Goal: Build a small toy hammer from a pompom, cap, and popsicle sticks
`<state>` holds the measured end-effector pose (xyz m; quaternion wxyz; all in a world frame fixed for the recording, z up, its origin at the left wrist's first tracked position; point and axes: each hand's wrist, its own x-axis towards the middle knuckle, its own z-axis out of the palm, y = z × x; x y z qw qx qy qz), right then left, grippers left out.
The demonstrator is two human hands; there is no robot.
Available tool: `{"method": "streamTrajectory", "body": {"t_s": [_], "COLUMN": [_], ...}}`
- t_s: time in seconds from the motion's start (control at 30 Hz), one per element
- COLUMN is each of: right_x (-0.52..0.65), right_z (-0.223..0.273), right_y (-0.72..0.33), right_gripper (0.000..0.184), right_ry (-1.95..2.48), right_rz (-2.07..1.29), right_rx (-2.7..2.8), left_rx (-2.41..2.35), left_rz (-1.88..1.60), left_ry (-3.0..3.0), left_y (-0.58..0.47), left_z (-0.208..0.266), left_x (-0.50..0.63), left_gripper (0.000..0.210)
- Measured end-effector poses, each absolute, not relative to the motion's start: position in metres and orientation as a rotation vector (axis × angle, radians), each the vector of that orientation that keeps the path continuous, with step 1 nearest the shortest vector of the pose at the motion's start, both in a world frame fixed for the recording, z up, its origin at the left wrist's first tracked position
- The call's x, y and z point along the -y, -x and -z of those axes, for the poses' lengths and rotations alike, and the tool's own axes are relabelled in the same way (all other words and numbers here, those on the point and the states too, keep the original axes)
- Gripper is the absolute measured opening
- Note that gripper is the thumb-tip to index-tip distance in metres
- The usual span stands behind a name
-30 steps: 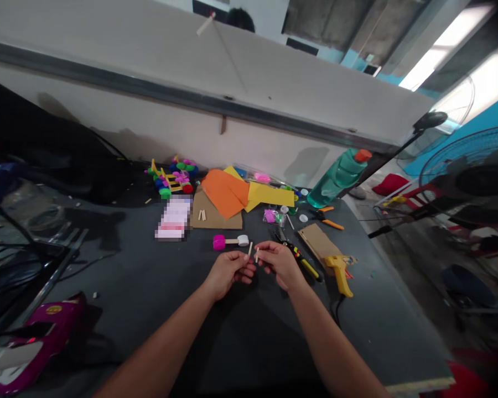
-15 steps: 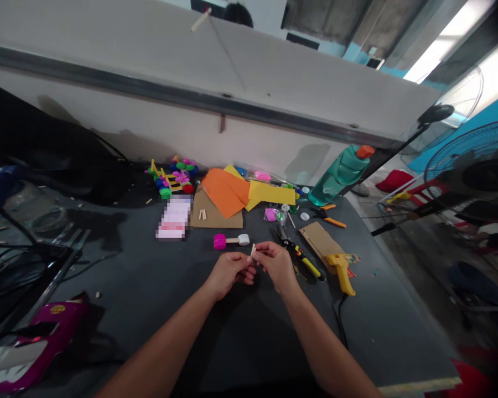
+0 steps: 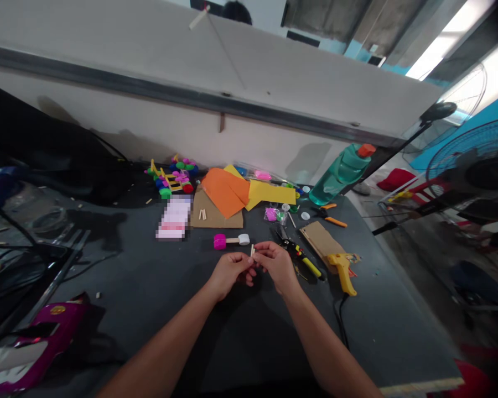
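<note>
Small pale wooden sticks [image 3: 253,249] stand upright between the fingertips of my left hand [image 3: 231,272] and my right hand [image 3: 275,262], low over the dark table. Both hands are closed in a pinch, and their fingertips meet around the sticks' lower ends. Just beyond my hands lies a short wooden stick [image 3: 232,240] with a magenta block [image 3: 219,241] on one end and a white block [image 3: 243,239] on the other. More short wooden pieces [image 3: 202,214] rest on a brown cardboard sheet [image 3: 219,222].
Right of my hands lie pliers [image 3: 309,263] with yellow grips, cardboard pieces [image 3: 321,241], a yellow glue gun [image 3: 342,273] and orange-handled cutters [image 3: 334,221]. Farther back are orange paper [image 3: 226,190], yellow paper [image 3: 274,193], a teal bottle [image 3: 338,176] and colourful toy parts [image 3: 174,178].
My fingers have shifted slightly around the wooden sticks, which now point more nearly straight up. Things on the table stay where they were.
</note>
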<state>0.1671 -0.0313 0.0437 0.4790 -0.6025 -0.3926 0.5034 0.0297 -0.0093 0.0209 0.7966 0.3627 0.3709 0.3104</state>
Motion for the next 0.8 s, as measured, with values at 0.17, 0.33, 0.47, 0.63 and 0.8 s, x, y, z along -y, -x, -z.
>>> {"method": "streamTrajectory", "body": {"t_s": [0.17,0.33,0.47,0.63,0.8], "right_x": [0.03,-0.003,-0.061,-0.127,-0.138], "right_z": [-0.044,-0.068,-0.074,-0.055,-0.06], "right_y": [-0.172,-0.184,-0.163,-0.105,-0.096], "right_gripper": [0.025,0.024,0.015,0.017,0.023], "right_ry": [1.466,1.417,1.476,1.546,1.52], "right_rz": [-1.187,-1.094,-1.261,-1.349,-1.253], "right_rx": [0.864,0.801,1.132,1.267,1.32], "left_rx": [-0.792,-0.74,-0.643,-0.684,-0.706], "left_rz": [-0.693,-0.65,-0.557,-0.52,-0.522], "left_ry": [-0.835,-1.025,-1.161,-1.249,-1.262], "left_y": [-0.031,-0.028,-0.025,-0.025,-0.026], "left_z": [-0.021,-0.022,-0.02,-0.014,-0.012], "left_x": [0.012,0.017,0.018,0.017,0.017], "left_gripper": [0.031,0.025,0.024,0.022,0.024]}}
